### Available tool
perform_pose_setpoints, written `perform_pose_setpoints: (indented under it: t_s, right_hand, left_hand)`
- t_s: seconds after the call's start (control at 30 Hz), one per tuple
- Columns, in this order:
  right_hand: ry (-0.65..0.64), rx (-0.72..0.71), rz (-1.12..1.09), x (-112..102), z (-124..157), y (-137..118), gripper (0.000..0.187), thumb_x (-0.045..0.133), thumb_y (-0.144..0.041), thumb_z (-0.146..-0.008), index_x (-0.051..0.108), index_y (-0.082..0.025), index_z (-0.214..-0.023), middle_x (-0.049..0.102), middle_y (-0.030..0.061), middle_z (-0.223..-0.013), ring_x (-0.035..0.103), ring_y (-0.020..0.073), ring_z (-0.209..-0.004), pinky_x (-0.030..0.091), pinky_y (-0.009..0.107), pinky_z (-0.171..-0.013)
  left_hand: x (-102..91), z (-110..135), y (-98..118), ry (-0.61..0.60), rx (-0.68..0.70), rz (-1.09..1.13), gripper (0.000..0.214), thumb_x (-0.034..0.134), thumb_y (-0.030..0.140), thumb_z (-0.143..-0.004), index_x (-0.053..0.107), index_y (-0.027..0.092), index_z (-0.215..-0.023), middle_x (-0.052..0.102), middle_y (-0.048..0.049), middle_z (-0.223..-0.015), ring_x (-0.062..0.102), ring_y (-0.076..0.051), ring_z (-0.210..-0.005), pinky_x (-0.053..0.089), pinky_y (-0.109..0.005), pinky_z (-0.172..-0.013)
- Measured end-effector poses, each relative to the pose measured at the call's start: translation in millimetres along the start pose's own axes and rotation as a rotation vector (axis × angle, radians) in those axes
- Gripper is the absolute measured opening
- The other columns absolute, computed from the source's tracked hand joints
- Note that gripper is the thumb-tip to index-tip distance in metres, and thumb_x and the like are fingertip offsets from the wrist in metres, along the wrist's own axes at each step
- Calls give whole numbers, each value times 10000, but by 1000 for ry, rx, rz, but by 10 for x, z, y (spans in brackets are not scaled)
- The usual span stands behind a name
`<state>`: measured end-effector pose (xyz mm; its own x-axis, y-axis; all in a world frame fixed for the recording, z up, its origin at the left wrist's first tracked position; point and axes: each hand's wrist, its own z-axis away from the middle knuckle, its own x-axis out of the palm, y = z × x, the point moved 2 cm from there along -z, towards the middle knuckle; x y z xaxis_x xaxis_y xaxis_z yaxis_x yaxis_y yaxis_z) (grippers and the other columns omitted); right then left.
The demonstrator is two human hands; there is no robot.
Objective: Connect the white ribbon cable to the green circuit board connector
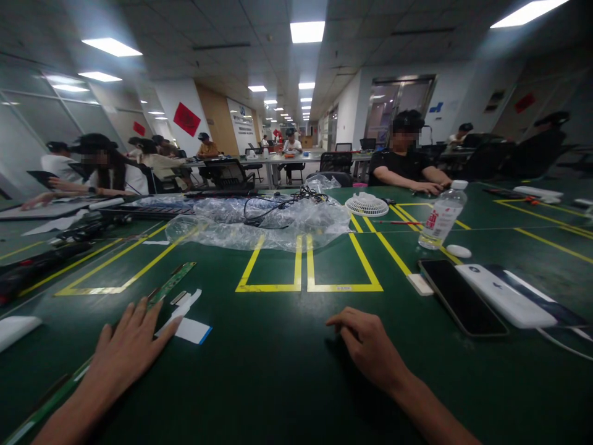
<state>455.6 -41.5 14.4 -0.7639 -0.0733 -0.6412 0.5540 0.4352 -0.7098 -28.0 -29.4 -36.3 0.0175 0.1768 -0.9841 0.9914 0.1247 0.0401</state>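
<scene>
My left hand (127,343) lies flat with its fingers spread over a long, narrow green circuit board (172,281). The middle of the board is hidden under the hand, and its near part (50,402) shows again beside my wrist. Close to my left thumb are a white flat ribbon cable (193,330) with a blue end and a small metallic connector piece (180,298). My right hand (365,340) is over the bare green tabletop (278,352), fingers loosely bent and thumb apart from the index finger. Nothing shows in it.
Crumpled clear plastic wrap (259,225) with black cables (282,207) lies across the middle. On the right are a bottle (442,216), a dark phone (463,296) and a white device (507,295) with a cable. A white round grille (367,204) lies farther back. People sit opposite.
</scene>
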Motion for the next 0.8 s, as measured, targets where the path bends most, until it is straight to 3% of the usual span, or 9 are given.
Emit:
perform_pose_setpoints:
  t_s: [0.07, 0.13, 0.3, 0.47, 0.6, 0.8]
  right_hand:
    - [16, 10, 0, -5, 4, 8, 308, 452, -76, -888, 717, -209, -973, 677, 19, -879, 625, 160, -780, 480, 316, -748]
    - [21, 21, -4, -3, 7, 15, 315, 450, -75, -885, 720, -213, -972, 682, 17, -878, 631, 162, -782, 485, 318, -754]
    - [29, 46, -5, 21, -5, 34, 319, 448, -63, -878, 720, -211, -952, 695, 21, -891, 644, 166, -804, 496, 322, -772]
    - [73, 35, 66, 16, 6, -22, 336, 445, -68, -901, 706, -201, -1067, 690, 55, -986, 639, 188, -911, 498, 344, -841]
    - [54, 2, 192, 82, 48, -117, 389, 467, -86, -906, 658, -191, -1228, 655, 92, -1196, 591, 224, -1113, 466, 394, -982]
    - [-120, -53, 434, 274, 114, -162, 481, 479, -144, -908, 560, -119, -1382, 535, 153, -1431, 467, 295, -1334, 369, 499, -1117]
  left_hand:
    - [-11, 8, 250, -55, 57, 7, 761, 281, 601, -960, 469, 46, -1445, 331, -239, -1558, 262, -437, -1446, 247, -643, -1130]
    - [-38, 36, 607, -106, 180, 56, 683, 270, 551, -987, 447, 112, -1479, 315, -179, -1581, 269, -376, -1460, 274, -581, -1152]
    - [-197, 148, 1647, -186, 514, 126, 550, 327, 519, -1019, 319, 327, -1535, 256, -70, -1616, 256, -322, -1472, 234, -610, -1157]
    - [-316, 227, 2445, -231, 707, 200, 523, 331, 506, -1033, 290, 370, -1537, 227, -83, -1625, 191, -311, -1492, 193, -626, -1162]
    - [-295, 264, 2703, -222, 768, 240, 507, 329, 498, -1038, 300, 381, -1531, 232, -77, -1626, 177, -307, -1497, 178, -633, -1164]
    - [-259, 288, 2675, -196, 757, 278, 515, 342, 501, -1036, 357, 317, -1517, 309, -65, -1601, 241, -265, -1486, 201, -555, -1194]
